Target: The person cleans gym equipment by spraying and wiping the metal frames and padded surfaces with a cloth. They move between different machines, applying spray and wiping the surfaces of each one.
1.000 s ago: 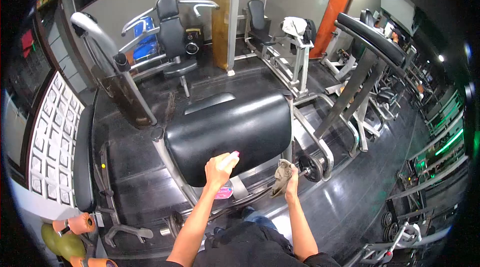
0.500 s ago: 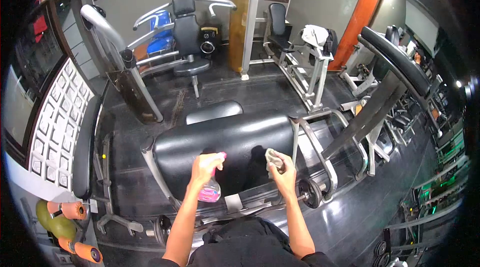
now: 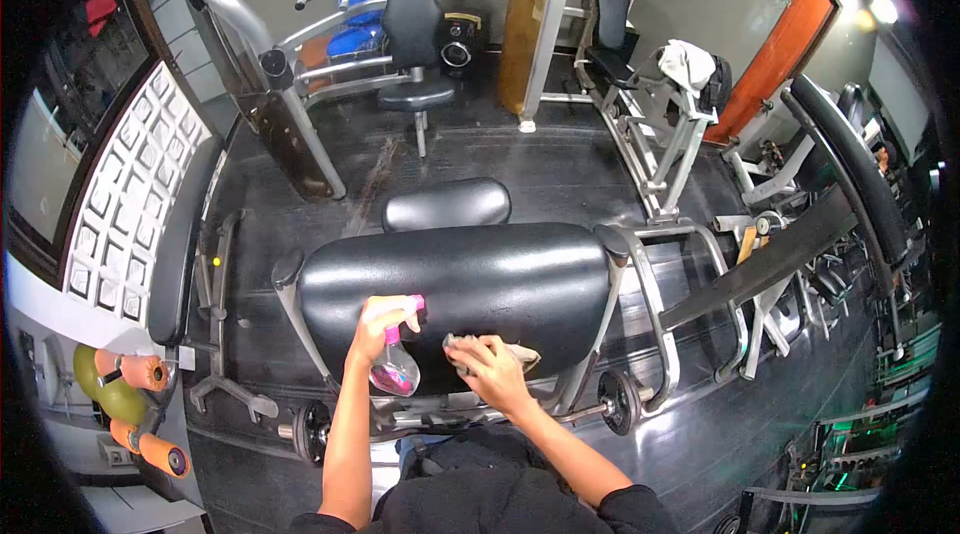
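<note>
My left hand (image 3: 384,322) is wrapped round the neck of a clear spray bottle (image 3: 396,370) with a pink trigger head and pink liquid low inside. The bottle is over the left half of a black padded bench (image 3: 500,274). My right hand (image 3: 486,368) presses a light-coloured cloth (image 3: 524,358) down on the near middle of the padding. Part of the cloth is hidden under the fingers, which are curled over it. A smaller black pad (image 3: 447,204) sits just beyond the bench.
A barbell with weight plates (image 3: 622,402) lies along the bench's near side. Farther off stand a seated press machine (image 3: 412,44) and another machine with a white towel (image 3: 686,64) draped over it. Orange foam rollers (image 3: 130,370) are at the left.
My right hand has moved left and down with the cloth onto the padding. My left hand has shifted slightly left with the spray bottle. The camera view has tilted downward.
</note>
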`<action>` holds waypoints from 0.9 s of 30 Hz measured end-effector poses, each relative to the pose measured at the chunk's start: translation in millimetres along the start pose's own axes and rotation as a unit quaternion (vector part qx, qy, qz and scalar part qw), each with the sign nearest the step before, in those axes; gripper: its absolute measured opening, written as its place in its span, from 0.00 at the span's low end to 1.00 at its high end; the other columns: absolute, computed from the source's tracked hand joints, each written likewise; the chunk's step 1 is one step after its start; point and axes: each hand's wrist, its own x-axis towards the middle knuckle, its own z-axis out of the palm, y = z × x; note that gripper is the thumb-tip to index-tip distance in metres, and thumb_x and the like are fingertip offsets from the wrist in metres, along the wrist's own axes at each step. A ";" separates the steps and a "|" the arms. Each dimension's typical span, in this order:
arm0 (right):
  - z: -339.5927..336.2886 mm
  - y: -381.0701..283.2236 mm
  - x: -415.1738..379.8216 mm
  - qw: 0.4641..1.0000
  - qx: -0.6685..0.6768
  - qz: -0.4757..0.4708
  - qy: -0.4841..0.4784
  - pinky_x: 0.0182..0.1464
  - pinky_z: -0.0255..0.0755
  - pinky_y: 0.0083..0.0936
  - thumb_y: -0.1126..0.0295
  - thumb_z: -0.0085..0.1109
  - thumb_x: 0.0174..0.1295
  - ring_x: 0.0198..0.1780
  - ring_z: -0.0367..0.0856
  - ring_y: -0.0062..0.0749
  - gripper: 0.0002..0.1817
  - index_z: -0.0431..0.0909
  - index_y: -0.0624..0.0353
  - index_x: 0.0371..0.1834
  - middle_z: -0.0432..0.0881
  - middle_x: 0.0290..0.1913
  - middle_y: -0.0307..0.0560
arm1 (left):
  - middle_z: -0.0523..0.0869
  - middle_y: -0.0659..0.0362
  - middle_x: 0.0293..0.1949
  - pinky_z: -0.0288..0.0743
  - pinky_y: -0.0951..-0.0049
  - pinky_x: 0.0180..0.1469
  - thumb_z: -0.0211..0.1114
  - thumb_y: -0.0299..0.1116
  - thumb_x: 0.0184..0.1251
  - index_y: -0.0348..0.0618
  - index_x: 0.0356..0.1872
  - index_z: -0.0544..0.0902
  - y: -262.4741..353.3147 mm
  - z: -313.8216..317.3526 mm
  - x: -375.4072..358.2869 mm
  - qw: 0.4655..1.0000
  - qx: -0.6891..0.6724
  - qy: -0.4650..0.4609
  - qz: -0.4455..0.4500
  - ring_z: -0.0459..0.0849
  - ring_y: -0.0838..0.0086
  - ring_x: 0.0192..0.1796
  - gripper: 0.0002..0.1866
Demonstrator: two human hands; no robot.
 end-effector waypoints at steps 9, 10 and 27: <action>-70.9 41.9 5.3 0.986 -0.052 0.137 0.081 0.54 0.78 0.34 0.74 0.74 0.41 0.50 0.80 0.38 0.25 0.84 0.43 0.47 0.83 0.49 0.35 | 0.86 0.50 0.27 0.77 0.66 0.39 0.56 0.37 0.64 0.31 0.27 0.81 -1.1 0.1 -4.5 0.996 0.045 -0.008 0.070 0.86 0.59 0.31 0.17; -65.4 38.4 11.9 0.985 -0.037 0.134 0.102 0.53 0.78 0.35 0.73 0.74 0.42 0.50 0.80 0.39 0.25 0.84 0.43 0.48 0.83 0.50 0.37 | 0.86 0.50 0.26 0.76 0.66 0.40 0.56 0.38 0.64 0.31 0.27 0.81 -0.6 0.3 -4.7 0.997 0.037 -0.009 0.060 0.86 0.59 0.31 0.17; -90.0 39.9 31.2 0.983 -0.081 0.139 0.092 0.45 0.80 0.28 0.72 0.75 0.41 0.44 0.80 0.32 0.22 0.86 0.39 0.43 0.85 0.44 0.27 | 0.86 0.49 0.26 0.76 0.67 0.40 0.56 0.37 0.61 0.28 0.27 0.82 3.5 3.4 -4.1 0.999 -0.038 0.011 0.018 0.85 0.62 0.31 0.18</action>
